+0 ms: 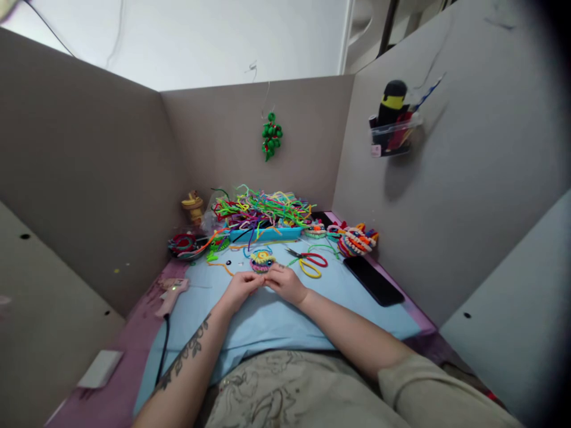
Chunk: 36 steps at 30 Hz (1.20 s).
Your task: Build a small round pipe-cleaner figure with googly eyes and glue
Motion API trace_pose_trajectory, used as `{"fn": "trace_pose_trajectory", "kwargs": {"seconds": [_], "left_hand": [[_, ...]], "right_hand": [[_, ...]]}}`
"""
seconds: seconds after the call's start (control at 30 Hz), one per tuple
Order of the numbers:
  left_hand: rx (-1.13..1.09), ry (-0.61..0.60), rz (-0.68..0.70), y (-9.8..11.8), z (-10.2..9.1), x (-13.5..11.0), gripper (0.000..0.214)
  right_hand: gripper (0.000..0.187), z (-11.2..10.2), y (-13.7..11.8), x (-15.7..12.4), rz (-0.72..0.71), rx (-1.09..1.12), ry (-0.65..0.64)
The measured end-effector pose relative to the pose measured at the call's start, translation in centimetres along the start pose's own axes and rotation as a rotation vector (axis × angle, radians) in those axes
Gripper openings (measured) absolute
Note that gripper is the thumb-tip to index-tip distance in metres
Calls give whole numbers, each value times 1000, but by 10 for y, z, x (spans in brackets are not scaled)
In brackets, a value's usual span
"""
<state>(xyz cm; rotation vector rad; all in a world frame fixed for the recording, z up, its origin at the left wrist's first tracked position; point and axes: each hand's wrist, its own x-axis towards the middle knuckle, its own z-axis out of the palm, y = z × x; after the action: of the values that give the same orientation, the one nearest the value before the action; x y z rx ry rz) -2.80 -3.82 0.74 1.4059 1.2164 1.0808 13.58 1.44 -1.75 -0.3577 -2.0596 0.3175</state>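
My left hand [241, 288] and my right hand [285, 283] meet over the light blue mat [267, 315], fingertips pinched together. What they pinch is too small to make out. Just beyond the fingertips lies a small round coiled piece [262, 260] in yellow, pink and blue. Scissors [307, 258] with red and yellow handles lie to the right of it. A heap of coloured pipe cleaners [261, 209] sits in a blue tray [265, 234] at the back.
A pink glue gun [172, 294] with a black cord lies at the left, a black phone [373, 280] at the right. Finished coiled pieces [357, 239] are stacked back right. Grey cardboard walls enclose the desk; a green bead ornament [271, 135] hangs on the back wall.
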Motion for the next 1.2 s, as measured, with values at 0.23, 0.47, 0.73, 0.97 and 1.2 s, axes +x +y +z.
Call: {"fn": "trace_pose_trajectory", "kwargs": {"seconds": [0.23,0.47,0.73,0.97,1.2], "left_hand": [[147,7,71,3,1,-1,38],[318,179,214,-3,4,2,30],[293,160,239,-1,1,3,27],[127,83,106,-4,-1,2,31],[-76,61,58,-17,2,7,35]], "right_hand": [[10,0,-5,5,168,149,34],[13,0,-9,5,212,195,60],[13,1,-9,8,277,272,106],[11,-2,-17,10,258,319,127],[8,-3,-27,12,244,236,148]]}}
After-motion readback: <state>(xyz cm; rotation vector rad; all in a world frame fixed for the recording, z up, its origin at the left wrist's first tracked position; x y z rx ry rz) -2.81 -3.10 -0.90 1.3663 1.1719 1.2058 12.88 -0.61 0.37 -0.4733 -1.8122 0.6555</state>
